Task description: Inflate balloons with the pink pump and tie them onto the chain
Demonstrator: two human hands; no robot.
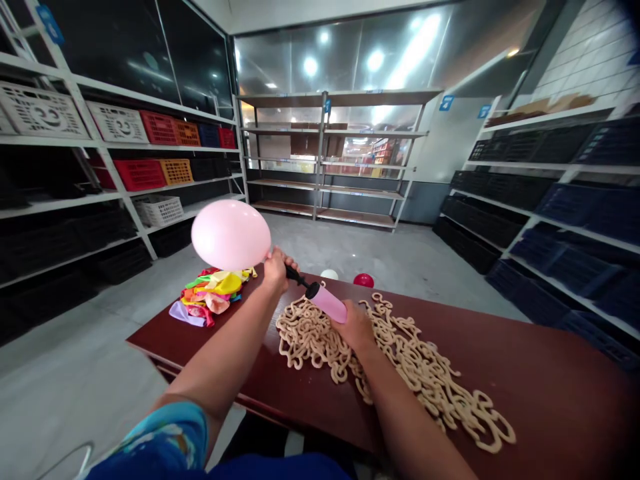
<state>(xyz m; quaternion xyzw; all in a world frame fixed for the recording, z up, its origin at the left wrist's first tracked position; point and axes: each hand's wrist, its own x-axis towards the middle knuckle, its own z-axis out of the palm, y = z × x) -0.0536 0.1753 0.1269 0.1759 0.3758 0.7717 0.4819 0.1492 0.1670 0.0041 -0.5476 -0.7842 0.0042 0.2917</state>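
A pink inflated balloon (231,235) stands out to the upper left of my left hand (280,269). My left hand is closed round the balloon's neck, at the black tapered end of a hand pump (327,302). My right hand (356,327) wraps round the far end of the pump's pink barrel. Below and beside the pump lies a heap of beige, curly, rope-like pieces (315,333), partly hidden by my right forearm. Left of my left hand is a pile of limp, many-coloured balloons (215,293). How the neck sits on the nozzle is hidden by my fingers.
The dark red table (530,373) spans the front. Beyond its far edge show a red balloon (363,280) and a white balloon (329,274). Shelves with crates (143,175) line the left, dark crates (565,207) fill the right racks, and a metal rack (320,143) stands behind.
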